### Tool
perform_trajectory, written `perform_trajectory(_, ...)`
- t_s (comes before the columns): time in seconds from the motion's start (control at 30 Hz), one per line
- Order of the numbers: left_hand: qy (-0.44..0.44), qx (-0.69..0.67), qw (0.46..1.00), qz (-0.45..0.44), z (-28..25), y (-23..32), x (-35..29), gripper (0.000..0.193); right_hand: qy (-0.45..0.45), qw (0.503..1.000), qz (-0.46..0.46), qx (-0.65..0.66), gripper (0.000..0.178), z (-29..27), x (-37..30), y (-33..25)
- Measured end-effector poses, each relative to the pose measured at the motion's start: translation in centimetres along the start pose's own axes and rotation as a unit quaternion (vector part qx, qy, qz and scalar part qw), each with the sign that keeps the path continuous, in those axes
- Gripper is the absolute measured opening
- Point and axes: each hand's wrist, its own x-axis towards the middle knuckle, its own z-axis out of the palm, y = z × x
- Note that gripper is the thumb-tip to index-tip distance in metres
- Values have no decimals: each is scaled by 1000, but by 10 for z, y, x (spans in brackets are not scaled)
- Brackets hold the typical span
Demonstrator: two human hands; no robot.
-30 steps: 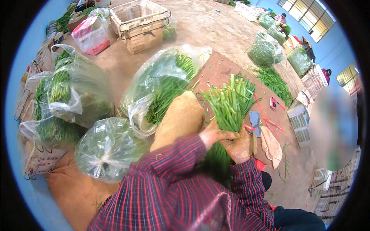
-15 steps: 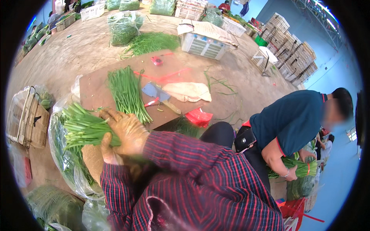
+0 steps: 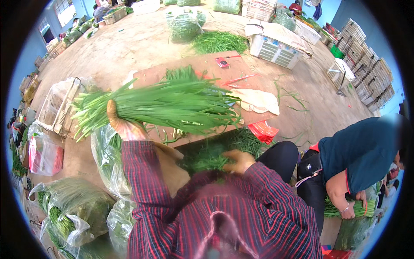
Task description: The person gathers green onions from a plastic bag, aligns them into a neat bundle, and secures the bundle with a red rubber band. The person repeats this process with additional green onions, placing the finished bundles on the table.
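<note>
Green chive bunch (image 3: 168, 105) lies crosswise, tips rightward.

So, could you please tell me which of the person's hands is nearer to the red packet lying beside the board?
The right hand. It rests on the greens just left of the red packet; the left hand holds a chive bunch farther away.

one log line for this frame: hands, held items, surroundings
left hand: grips bunch of green stalks | right hand: rests on stalk pile | below: cardboard sheet | right: co-worker
</note>
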Motion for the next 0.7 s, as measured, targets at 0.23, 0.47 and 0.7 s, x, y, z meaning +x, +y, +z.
perform_trajectory(0.23,-48,38,998,-2,37,-45,-24,51,-99,740,-229,625,95,8,82,-151)
perform_trajectory(0.47,-39,20,990,-134,45,-101,-67,49,51,417,-239,876,75,-70,94,-135)
perform_trajectory(0.7,-112,62,972,-195,41,-167,-122,66,182,411,-227,864,36,-122,74,-72)
